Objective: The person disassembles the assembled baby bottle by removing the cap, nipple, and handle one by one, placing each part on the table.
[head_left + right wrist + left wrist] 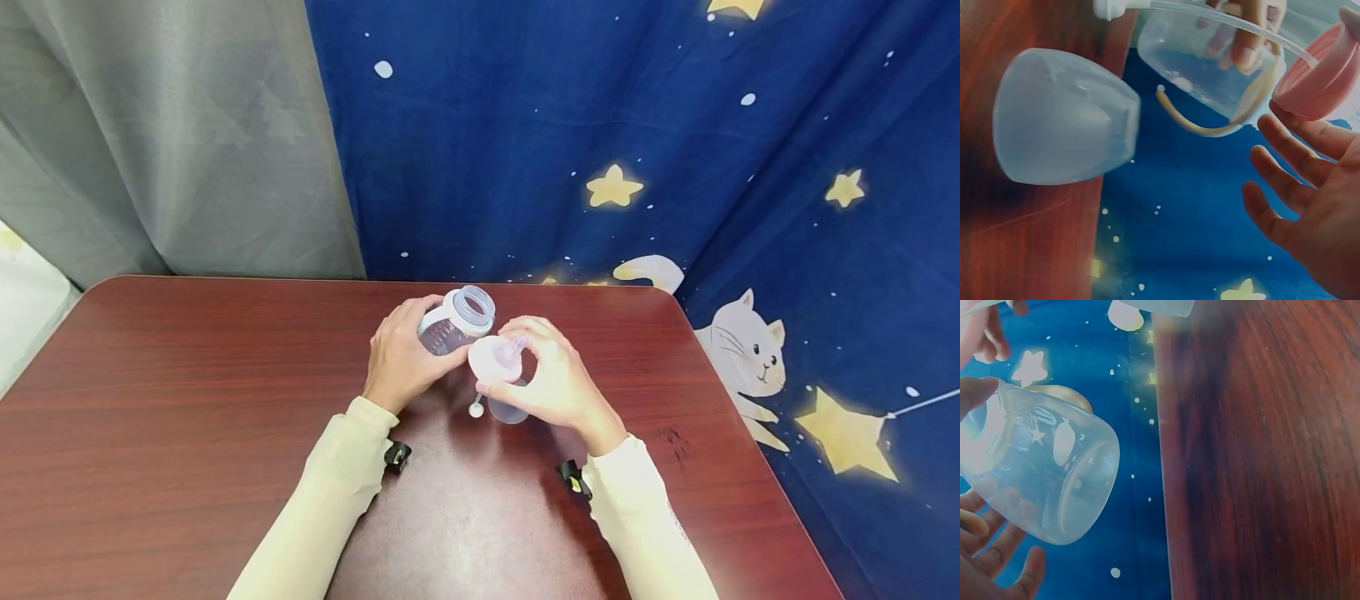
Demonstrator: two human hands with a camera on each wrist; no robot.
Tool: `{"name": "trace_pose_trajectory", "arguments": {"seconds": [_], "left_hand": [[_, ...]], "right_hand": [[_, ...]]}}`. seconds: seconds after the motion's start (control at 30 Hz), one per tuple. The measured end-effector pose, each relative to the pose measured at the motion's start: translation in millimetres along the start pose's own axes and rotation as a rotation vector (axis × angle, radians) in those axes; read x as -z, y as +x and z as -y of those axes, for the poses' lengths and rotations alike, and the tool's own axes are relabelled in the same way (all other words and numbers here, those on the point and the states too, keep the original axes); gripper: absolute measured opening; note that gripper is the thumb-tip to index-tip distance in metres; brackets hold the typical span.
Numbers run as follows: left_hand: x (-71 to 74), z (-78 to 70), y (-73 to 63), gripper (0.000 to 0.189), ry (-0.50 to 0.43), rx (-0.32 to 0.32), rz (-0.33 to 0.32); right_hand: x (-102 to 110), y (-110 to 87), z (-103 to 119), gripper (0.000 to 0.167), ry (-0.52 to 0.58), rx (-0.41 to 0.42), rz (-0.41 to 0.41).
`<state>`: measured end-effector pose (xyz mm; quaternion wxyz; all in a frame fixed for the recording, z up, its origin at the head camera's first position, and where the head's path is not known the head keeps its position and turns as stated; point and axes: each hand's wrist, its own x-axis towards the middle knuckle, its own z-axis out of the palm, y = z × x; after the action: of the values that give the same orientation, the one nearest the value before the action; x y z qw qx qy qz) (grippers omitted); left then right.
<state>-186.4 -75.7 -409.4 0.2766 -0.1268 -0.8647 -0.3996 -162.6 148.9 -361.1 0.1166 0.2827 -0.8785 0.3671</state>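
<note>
My left hand (403, 354) grips a clear baby bottle (446, 337) round its body. The bottle is tilted, its threaded mouth (474, 306) uncovered. With my right hand (562, 382) I pinch the pink teat and collar (491, 358) by the rim, just right of the bottle and apart from it. A thin clear straw (1235, 22) hangs from the collar, ending in a white weight (476, 410). Below the right hand, a translucent cap (1063, 119) rests on the table. A curved handle (1197, 130) shows along the bottle's side in the right wrist view.
The brown wooden table (187, 433) reaches back to a grey curtain (225, 150) and a blue star-patterned curtain (510, 150). Its right edge runs beside the patterned cloth. A small dark scuff (673, 442) marks the tabletop at right.
</note>
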Motion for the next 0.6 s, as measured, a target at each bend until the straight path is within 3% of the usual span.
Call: {"name": "trace_pose_trajectory", "arguments": {"seconds": [0.23, 0.6], "left_hand": [[1.7, -0.6, -0.1, 0.073, 0.005, 0.009, -0.008], [4.5, -0.3, 1.1, 0.072, 0.022, 0.016, -0.066]], "right_hand": [[-11, -0.9, -7, 0.053, -0.061, -0.060, 0.065], [-22, 0.2, -15, 0.053, -0.125, -0.078, 0.061]]}}
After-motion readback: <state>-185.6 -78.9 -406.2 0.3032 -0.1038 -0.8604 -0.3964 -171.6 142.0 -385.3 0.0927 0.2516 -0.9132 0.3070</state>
